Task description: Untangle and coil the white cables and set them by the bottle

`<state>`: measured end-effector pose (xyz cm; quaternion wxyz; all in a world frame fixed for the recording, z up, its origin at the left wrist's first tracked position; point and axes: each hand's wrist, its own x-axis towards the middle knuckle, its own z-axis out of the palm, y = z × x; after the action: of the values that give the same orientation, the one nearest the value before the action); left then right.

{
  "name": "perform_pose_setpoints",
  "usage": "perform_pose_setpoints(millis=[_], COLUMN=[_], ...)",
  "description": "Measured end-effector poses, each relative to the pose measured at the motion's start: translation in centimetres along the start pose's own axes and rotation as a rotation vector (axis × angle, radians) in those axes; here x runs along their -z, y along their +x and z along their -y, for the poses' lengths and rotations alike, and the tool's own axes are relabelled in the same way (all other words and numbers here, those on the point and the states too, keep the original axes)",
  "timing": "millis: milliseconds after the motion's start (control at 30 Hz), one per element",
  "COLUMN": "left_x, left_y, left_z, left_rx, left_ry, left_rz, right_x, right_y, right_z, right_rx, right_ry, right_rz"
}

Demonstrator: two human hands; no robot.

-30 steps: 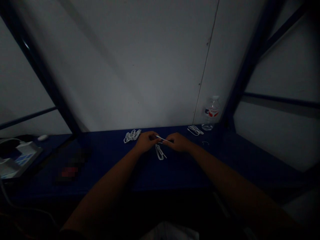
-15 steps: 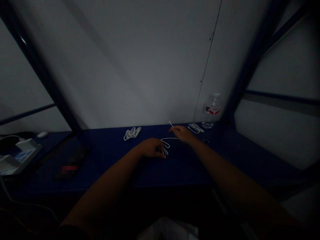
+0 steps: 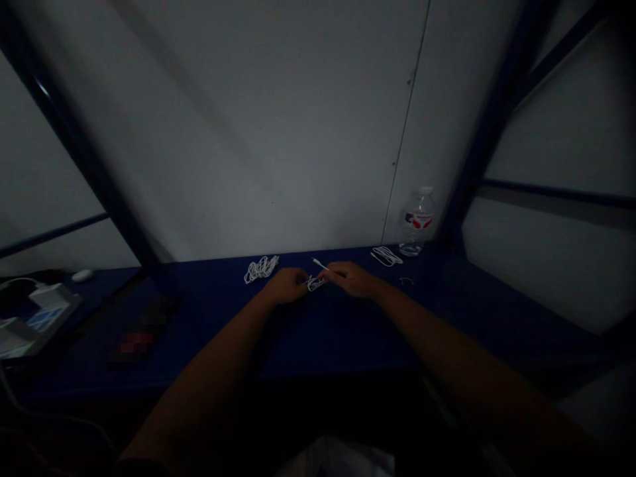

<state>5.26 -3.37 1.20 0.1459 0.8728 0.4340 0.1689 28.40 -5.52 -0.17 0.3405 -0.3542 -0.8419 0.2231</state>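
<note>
My left hand (image 3: 287,285) and my right hand (image 3: 350,279) meet low over the dark blue table, fingers pinched toward each other. Between them is a small tangled loop of white cord (image 3: 315,283), held at both sides. A short stiff white tip (image 3: 320,265) sticks up and back from the cord, just above my right fingers. Another bundle of white cord (image 3: 261,268) lies behind my left hand, and a smaller coil of white cord (image 3: 386,256) lies beyond my right hand. Neither hand touches these.
A plastic water bottle (image 3: 418,222) stands at the back right by the white wall (image 3: 248,132). A small thin ring (image 3: 406,281) lies near it. At the far left are a white computer mouse (image 3: 82,275), a blurred dark object (image 3: 136,342) and a boxy white-and-blue item (image 3: 37,315).
My right hand has come back left from near the far coil, and my left hand has moved up to meet it. The loose cord is now gathered into a small loop between them.
</note>
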Motion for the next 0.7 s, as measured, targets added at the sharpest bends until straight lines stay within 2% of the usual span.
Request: perform_pose_setpoints(millis=[133, 267, 367, 533, 700], left_x=[0.5, 1.0, 1.2, 0.8, -0.3], left_y=[0.1, 0.0, 0.1, 0.4, 0.6], left_z=[0.8, 1.2, 1.5, 2.2, 2.8], left_rx=[0.005, -0.024, 0.044, 0.143, 0.195], left_ry=[0.031, 0.062, 0.091, 0.023, -0.318], left_rz=[-0.079, -0.079, -0.108, -0.107, -0.052], right_x=[0.8, 2.1, 2.9, 3.3, 2.9], right_y=[-0.1, -0.2, -0.2, -0.4, -0.3], right_z=[-0.9, -1.8, -2.4, -3.0, -2.8], right_rx=[-0.148, -0.262, -0.323, -0.339, -0.335], right_ry=[-0.003, 0.056, 0.108, 0.119, 0.174], right_rz=[-0.166, -0.353, -0.425, -0.477, -0.416])
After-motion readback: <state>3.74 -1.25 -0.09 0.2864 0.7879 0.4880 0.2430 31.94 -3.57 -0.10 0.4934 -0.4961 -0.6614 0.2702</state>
